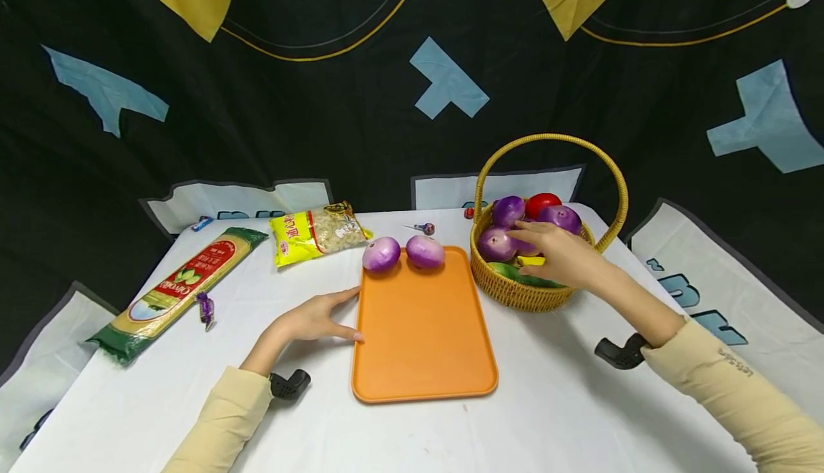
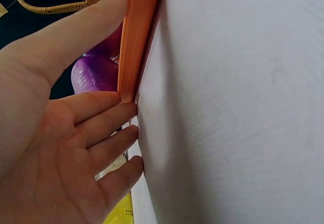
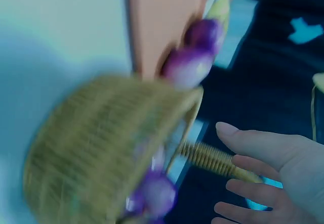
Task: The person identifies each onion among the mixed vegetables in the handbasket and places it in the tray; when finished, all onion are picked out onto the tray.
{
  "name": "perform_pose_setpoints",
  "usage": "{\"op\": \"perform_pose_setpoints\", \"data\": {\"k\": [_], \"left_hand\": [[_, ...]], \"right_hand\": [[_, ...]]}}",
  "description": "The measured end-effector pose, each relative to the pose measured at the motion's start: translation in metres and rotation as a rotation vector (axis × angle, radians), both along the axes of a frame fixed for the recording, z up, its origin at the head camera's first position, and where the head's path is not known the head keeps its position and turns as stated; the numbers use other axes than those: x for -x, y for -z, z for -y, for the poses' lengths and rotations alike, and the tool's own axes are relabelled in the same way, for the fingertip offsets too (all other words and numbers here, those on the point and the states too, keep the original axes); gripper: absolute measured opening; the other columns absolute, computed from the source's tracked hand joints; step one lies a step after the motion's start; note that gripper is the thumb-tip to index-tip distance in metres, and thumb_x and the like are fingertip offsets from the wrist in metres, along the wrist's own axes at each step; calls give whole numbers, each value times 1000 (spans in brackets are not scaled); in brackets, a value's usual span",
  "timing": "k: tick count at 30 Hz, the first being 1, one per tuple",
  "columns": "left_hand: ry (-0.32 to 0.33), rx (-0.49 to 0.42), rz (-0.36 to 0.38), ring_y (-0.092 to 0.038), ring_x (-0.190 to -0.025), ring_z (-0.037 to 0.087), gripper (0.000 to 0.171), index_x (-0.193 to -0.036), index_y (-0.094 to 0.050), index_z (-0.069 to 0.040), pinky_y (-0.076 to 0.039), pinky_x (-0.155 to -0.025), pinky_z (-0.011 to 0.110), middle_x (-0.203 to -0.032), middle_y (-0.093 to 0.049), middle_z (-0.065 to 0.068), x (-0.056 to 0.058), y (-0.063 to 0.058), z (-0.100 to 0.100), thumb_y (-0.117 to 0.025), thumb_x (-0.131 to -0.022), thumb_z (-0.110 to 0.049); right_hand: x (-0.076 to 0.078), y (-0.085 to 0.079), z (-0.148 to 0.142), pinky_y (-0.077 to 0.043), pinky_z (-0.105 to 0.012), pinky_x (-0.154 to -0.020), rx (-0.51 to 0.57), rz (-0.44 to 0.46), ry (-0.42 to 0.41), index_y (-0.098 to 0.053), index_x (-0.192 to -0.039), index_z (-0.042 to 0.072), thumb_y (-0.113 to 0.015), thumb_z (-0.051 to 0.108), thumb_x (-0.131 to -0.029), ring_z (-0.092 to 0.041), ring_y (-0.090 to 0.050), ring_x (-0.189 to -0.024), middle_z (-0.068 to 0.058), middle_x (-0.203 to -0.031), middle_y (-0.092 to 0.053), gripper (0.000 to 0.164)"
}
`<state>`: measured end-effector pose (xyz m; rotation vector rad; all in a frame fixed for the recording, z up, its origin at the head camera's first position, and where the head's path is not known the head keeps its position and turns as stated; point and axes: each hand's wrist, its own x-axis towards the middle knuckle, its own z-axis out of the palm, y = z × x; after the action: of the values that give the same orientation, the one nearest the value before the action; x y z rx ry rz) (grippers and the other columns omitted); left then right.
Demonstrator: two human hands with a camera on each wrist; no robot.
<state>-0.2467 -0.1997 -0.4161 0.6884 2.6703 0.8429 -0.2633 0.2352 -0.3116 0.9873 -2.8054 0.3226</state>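
Observation:
My left hand point(image 1: 317, 318) touches the left rim of an orange tray point(image 1: 421, 337) with its thumb and fingers extended. In the left wrist view, the fingertips point(image 2: 130, 110) meet the tray's side near the white cloth. Two round purple onions point(image 1: 425, 252) sit side by side at the tray's far end. Over the wicker basket point(image 1: 521, 297) is my right hand point(image 1: 566, 252), its fingers loosely extended and holding nothing visible. Inside the basket are several purple onions point(image 1: 496, 245), a red tomato-like item point(image 1: 542, 204), a green vegetable point(image 1: 531, 280) and a small yellow piece point(image 1: 531, 261), partly hidden by the hand.
The basket's tall handle point(image 1: 551, 137) arches above it. A long noodle packet point(image 1: 180, 287) and a yellow food bag point(image 1: 318, 233) lie left of the tray. Wrapped candies point(image 1: 205, 308) and a lollipop point(image 1: 426, 228) lie on the white table point(image 1: 283, 416). A black curtain hangs behind.

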Motion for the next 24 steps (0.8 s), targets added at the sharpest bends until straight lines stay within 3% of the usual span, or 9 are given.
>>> {"op": "perform_pose_setpoints", "data": {"k": [9,16,21,24], "left_hand": [[5,-2,-5,-30,-137,42,96,-148,-32,2,-25,-114,53,-150,-34,24,-1,-1,1,-79,-78,-44],[6,-2,-4,-30,-137,42,97,-148,-32,2,-25,-114,53,-150,-34,24,-1,1,0,-79,-77,-45],[7,-5,-5,-30,-137,42,97,-149,-31,1,-25,-114,54,-150,-34,24,-1,1,0,-79,-77,-45],[3,-4,-6,-30,-137,42,98,-149,-31,1,-24,-114,54,-150,-33,24,-1,1,1,-79,-77,-45]], "right_hand": [[36,-21,-37,-52,-57,-87,-104,40,146,-62,-122,-4,-80,9,-77,-44,-61,-104,-25,-114,-64,50],[64,-14,-48,-54,-57,-84,-155,143,219,-61,-121,0,-82,9,-75,-44,-62,-99,-23,-109,-65,52],[75,-9,-51,-53,-58,-85,-174,200,250,-55,-129,-1,-82,7,-74,-46,-60,-102,-27,-114,-62,62],[79,-5,-53,-52,-59,-85,-159,205,256,-55,-129,0,-81,7,-76,-46,-60,-103,-26,-114,-62,59]]}}
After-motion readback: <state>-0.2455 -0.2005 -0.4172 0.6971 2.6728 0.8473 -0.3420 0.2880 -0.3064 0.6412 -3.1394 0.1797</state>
